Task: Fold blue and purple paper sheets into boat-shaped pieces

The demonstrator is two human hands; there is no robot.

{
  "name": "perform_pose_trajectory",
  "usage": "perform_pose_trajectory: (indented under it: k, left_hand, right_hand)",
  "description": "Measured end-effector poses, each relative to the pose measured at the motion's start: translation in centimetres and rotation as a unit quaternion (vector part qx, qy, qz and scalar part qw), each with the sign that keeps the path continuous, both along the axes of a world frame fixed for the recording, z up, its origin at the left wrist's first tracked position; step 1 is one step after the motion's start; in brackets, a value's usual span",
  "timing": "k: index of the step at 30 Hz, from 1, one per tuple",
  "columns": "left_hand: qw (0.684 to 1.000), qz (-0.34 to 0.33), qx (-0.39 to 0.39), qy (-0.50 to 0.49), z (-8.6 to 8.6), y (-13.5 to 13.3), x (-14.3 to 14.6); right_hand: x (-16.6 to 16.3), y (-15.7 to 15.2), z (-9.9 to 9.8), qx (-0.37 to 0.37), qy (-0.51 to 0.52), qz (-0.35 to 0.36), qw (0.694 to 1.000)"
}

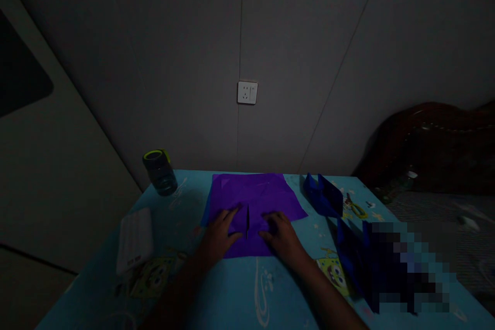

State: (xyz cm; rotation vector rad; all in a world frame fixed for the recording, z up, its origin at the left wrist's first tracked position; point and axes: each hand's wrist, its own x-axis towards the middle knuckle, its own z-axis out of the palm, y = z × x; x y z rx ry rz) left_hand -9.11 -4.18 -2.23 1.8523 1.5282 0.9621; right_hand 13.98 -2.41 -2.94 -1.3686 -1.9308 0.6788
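Observation:
A purple paper sheet [255, 197] lies flat on the light blue cartoon-print table [247, 289], with creases and folded flaps meeting at a middle seam. My left hand [221, 232] rests on the left flap, fingers pressed flat beside the seam. My right hand [280, 234] lies on the right flap in the same way, fingertips near the seam. Both hands press the paper down; neither grips it. The room is dim.
A clear bottle with a yellow-green lid [159, 171] stands at the table's back left. A white box-like object [133, 240] lies at the left. Blue items [323, 195] sit at the right, by a blurred patch. A wall socket [247, 93] is behind; a dark bedhead [433, 139] at right.

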Motion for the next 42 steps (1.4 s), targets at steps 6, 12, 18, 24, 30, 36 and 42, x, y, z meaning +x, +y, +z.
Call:
perform_pose_trajectory:
  k: [6, 12, 18, 24, 30, 36, 42]
  left_hand:
    - [0.983, 0.033, -0.036, -0.178, 0.9, 0.3, -0.6]
    - [0.948, 0.102, -0.041, -0.299, 1.1, 0.5, -0.6]
    - [0.957, 0.097, -0.091, -0.259, 0.8, 0.5, -0.2]
    - [0.956, 0.132, -0.052, -0.256, 0.7, 0.7, -0.5]
    - [0.952, 0.15, -0.026, -0.264, 1.2, 0.2, -0.3]
    - [0.959, 0.136, -0.023, -0.247, 1.7, -0.1, 0.2]
    - [0.961, 0.133, -0.056, -0.234, 1.8, -0.1, 0.3]
  right_hand:
    - [0.2, -0.6, 2.4, -0.06, 0.242, 0.019, 0.968]
    - [0.2, -0.4, 3.8, -0.101, 0.389, -0.072, 0.913]
    - [0.7, -0.3, 4.0, -0.001, 0.331, -0.124, 0.935]
    - [0.8, -0.1, 4.2, 0.004, 0.366, -0.092, 0.926]
    - [0.8, 0.2, 3.8, -0.011, 0.417, -0.109, 0.902]
    - [0.8, -0.2, 3.6, 0.031, 0.391, -0.15, 0.907]
    - [1.1, -0.2, 3.8, 0.02, 0.354, -0.163, 0.921]
